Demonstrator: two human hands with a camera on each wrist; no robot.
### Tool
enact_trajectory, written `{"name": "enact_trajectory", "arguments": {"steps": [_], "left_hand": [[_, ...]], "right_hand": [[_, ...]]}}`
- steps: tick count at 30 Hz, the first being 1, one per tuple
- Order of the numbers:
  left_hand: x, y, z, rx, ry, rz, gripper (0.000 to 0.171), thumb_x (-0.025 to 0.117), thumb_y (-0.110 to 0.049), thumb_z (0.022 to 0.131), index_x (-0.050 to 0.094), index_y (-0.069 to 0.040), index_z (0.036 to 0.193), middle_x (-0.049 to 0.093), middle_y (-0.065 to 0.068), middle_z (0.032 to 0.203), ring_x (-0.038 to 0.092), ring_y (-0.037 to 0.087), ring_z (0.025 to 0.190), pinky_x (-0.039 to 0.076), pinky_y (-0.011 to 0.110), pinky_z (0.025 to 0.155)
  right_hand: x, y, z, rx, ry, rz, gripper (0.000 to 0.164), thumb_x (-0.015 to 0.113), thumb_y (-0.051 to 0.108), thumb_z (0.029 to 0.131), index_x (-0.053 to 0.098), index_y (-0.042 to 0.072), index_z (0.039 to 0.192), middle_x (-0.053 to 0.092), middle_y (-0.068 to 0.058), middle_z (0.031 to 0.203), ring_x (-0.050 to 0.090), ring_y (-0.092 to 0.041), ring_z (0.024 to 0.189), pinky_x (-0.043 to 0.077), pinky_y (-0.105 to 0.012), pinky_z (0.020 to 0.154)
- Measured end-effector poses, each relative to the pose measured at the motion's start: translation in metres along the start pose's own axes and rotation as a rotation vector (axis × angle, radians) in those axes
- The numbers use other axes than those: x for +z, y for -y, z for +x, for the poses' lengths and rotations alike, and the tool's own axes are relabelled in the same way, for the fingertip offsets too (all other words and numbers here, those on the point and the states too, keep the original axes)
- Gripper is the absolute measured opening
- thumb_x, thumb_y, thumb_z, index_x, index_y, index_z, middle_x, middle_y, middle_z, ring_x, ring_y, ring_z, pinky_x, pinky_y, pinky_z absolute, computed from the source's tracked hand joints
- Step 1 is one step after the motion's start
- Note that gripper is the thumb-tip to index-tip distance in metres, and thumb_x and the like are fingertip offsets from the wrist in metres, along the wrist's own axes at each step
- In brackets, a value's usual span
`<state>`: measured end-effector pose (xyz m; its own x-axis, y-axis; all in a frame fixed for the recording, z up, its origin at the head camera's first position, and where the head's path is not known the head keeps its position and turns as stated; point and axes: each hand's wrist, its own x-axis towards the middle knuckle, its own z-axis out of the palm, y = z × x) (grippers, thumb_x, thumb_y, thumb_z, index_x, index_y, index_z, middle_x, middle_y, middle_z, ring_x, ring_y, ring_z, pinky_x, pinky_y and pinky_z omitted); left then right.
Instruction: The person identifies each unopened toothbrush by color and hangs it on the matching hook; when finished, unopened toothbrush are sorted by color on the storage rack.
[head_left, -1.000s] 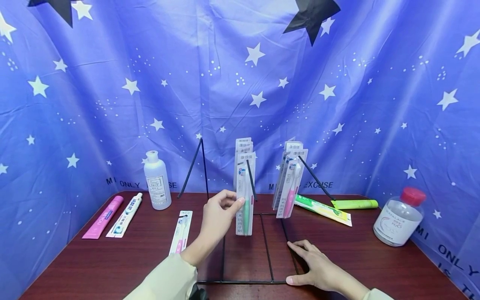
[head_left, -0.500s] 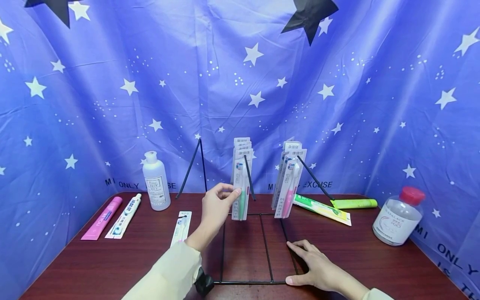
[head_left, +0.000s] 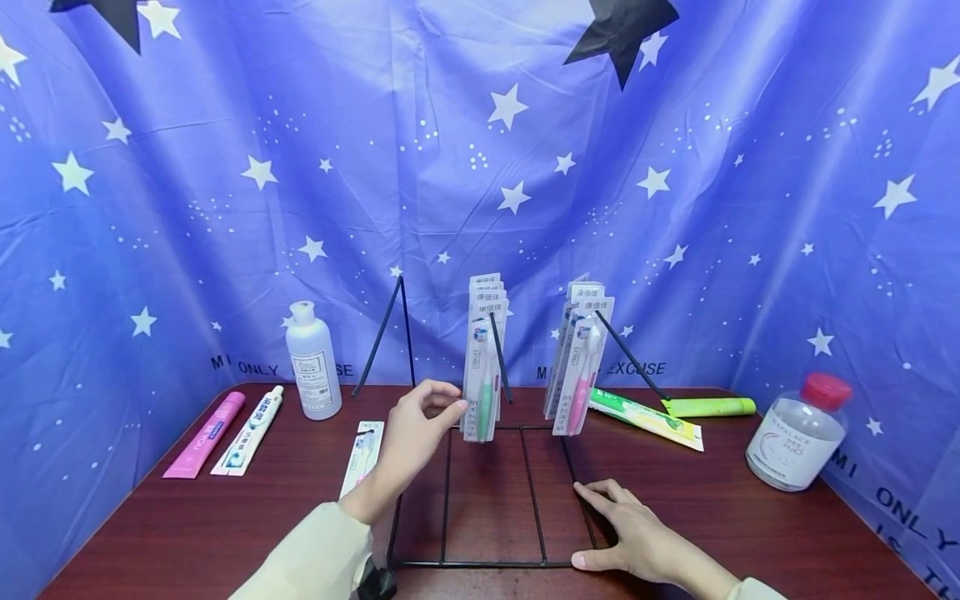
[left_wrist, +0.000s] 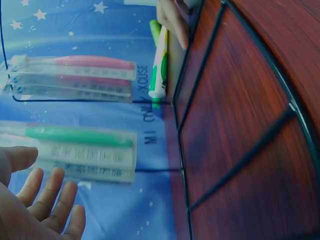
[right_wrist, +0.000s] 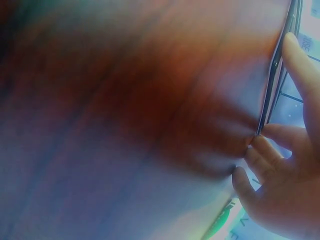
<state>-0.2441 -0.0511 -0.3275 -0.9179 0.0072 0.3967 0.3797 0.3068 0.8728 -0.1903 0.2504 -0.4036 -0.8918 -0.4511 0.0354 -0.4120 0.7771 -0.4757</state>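
In the head view, a packaged green toothbrush [head_left: 485,383] hangs at the front of the middle hook of a black wire rack [head_left: 491,564], with several more packs behind it. My left hand [head_left: 416,429] is just left of that pack, thumb and fingers apart; in the left wrist view nothing is between them. Right of it, a packaged pink toothbrush [head_left: 581,379] fronts another row of packs. My right hand [head_left: 633,533] rests at the rack's front right corner, thumb by the front rod and fingers by the side rod. One more packaged toothbrush [head_left: 362,458] lies on the table, partly behind my left wrist.
The rack's left hook [head_left: 378,337] carries no pack. At left stand a white bottle [head_left: 313,367], a white toothpaste tube [head_left: 250,433] and a pink tube [head_left: 206,437]. Rightward are a green-yellow toothpaste tube [head_left: 648,421], a lime tube [head_left: 708,408] and a red-capped bottle [head_left: 795,437].
The front green toothbrush pack has gone back along the middle hook and hangs with the others. My left hand has let go of it and drawn left and down. My right hand stays put.
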Motion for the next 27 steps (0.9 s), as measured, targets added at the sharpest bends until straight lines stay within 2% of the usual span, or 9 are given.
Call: {"name": "enact_trajectory", "arguments": {"steps": [7,13,18,23,27], "left_hand": [[-0.038,0.010,-0.012,0.030,0.013,0.190,0.022,0.070,-0.022,0.080,0.064,-0.016,0.100,0.068,-0.002,0.088,0.063,0.015,0.085,0.047,0.039,0.078],[-0.071,0.029,-0.025,-0.072,0.050,0.304,0.034,0.068,-0.029,0.081,0.062,-0.012,0.110,0.066,0.005,0.100,0.062,0.021,0.092,0.048,0.038,0.078],[-0.092,0.045,-0.038,-0.148,0.064,0.394,0.044,0.065,-0.035,0.082,0.059,-0.007,0.116,0.064,0.012,0.104,0.061,0.026,0.094,0.047,0.041,0.079],[-0.104,0.059,-0.048,-0.213,0.085,0.478,0.050,0.065,-0.035,0.082,0.057,0.000,0.117,0.063,0.017,0.104,0.059,0.033,0.097,0.045,0.047,0.082],[-0.107,0.069,-0.050,-0.259,0.124,0.538,0.053,0.065,-0.035,0.081,0.056,0.005,0.114,0.063,0.018,0.099,0.058,0.034,0.096,0.044,0.048,0.080]], "right_hand": [[0.000,0.001,0.000,-0.011,-0.015,-0.014,0.090,0.063,0.060,0.072,0.038,0.003,0.137,0.040,-0.011,0.128,0.037,-0.035,0.118,0.037,-0.057,0.086],[0.000,0.000,-0.001,-0.009,-0.010,-0.001,0.089,0.063,0.059,0.072,0.037,0.003,0.137,0.039,-0.011,0.128,0.036,-0.037,0.118,0.037,-0.059,0.086],[0.000,0.001,0.000,-0.004,-0.001,0.004,0.089,0.062,0.059,0.073,0.037,0.003,0.138,0.039,-0.012,0.128,0.037,-0.038,0.118,0.037,-0.060,0.085],[0.001,0.001,-0.001,-0.012,-0.015,-0.008,0.089,0.063,0.059,0.072,0.038,0.003,0.137,0.040,-0.011,0.127,0.037,-0.036,0.117,0.038,-0.058,0.085],[0.001,0.001,-0.001,-0.015,-0.024,-0.014,0.089,0.063,0.059,0.072,0.039,0.003,0.137,0.041,-0.011,0.127,0.038,-0.035,0.117,0.038,-0.057,0.085]]}}
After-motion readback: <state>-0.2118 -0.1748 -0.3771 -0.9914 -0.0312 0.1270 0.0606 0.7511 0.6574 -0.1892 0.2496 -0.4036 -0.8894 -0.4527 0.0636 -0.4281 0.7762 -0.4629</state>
